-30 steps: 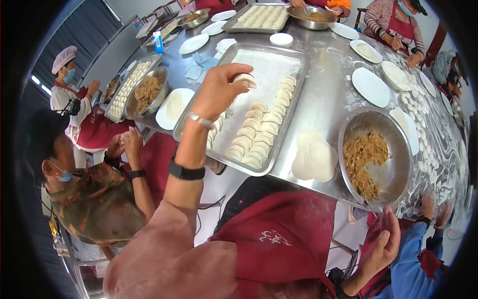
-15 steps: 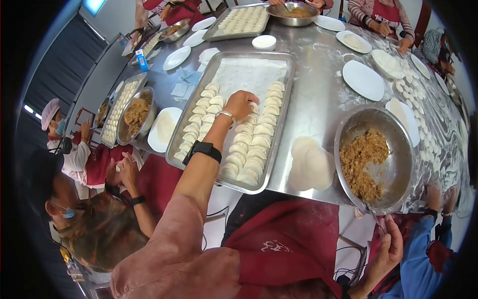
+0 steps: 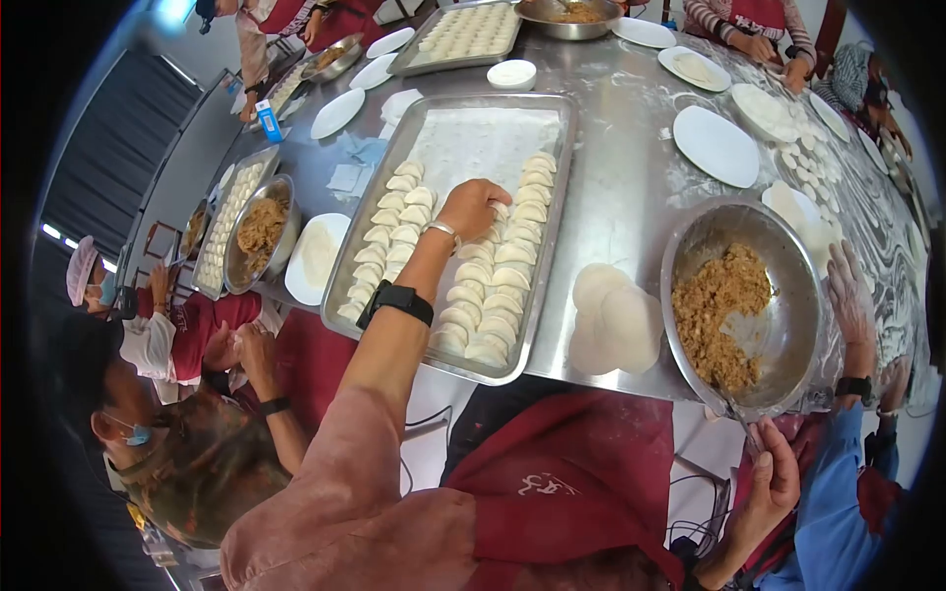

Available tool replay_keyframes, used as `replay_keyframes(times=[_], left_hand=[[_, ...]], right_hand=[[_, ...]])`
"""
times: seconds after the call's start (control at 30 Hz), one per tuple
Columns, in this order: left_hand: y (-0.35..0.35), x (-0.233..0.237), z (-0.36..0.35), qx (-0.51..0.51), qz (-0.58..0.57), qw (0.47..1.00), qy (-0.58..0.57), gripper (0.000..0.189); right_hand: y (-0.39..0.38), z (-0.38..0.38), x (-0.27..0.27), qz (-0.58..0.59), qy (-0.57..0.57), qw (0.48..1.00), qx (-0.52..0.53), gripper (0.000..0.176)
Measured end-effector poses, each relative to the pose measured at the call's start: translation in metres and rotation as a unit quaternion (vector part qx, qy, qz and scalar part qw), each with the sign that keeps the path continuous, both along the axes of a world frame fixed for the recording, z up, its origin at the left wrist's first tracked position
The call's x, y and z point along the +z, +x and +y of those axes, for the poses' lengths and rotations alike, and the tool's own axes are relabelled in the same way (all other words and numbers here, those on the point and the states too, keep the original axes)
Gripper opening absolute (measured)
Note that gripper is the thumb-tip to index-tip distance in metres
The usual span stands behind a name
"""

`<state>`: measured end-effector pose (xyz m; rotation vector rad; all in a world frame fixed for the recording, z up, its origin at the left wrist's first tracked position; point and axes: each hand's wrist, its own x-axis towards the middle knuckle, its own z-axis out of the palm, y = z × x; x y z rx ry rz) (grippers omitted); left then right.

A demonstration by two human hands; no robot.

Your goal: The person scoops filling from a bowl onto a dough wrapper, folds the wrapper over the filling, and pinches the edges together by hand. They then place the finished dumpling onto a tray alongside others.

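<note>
My left hand [image 3: 471,210], with a bracelet and black watch at the wrist, reaches over the metal tray [image 3: 537,340]. Its closed fingers pinch a white dumpling [image 3: 500,211] at the upper end of a row. Rows of folded dumplings lie on the tray's left and right sides, on white paper. At the lower right, my right hand [image 3: 773,473] is closed around the thin handle of a utensil [image 3: 741,419] at the front rim of a steel bowl [image 3: 800,330]. Brown filling [image 3: 724,305] sits in that bowl. Flat dough wrappers [image 3: 616,330] overlap between tray and bowl.
A co-worker's hand [image 3: 851,300] lies just right of the bowl. Another person's hands [image 3: 241,350] are at the left. White plates [image 3: 716,153], dough pieces and loose flour occupy the right side. A small white bowl [image 3: 511,75] and another dumpling tray [image 3: 463,41] stand beyond.
A blue-sleeved co-worker's hand has reached forward onto the table beside the filling bowl. The view has shifted slightly. My left hand remains at the dumpling, and my right hand still holds the utensil.
</note>
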<state>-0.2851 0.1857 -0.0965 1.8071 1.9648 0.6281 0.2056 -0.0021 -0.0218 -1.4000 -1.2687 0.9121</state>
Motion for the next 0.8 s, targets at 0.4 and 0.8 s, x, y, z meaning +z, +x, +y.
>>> replay_keyframes(times=[0.4,0.8], left_hand=[[-0.003,-0.016,-0.012,-0.043,0.054,0.996,0.061,0.042],[0.186,0.013,-0.071,-0.223,-0.032,0.961,0.162,0.021]], right_hand=[[-0.002,-0.006,0.0,0.019,0.038,0.999,-0.005,0.033],[-0.015,-0.013,-0.003,0.073,0.079,0.994,-0.024,0.026]])
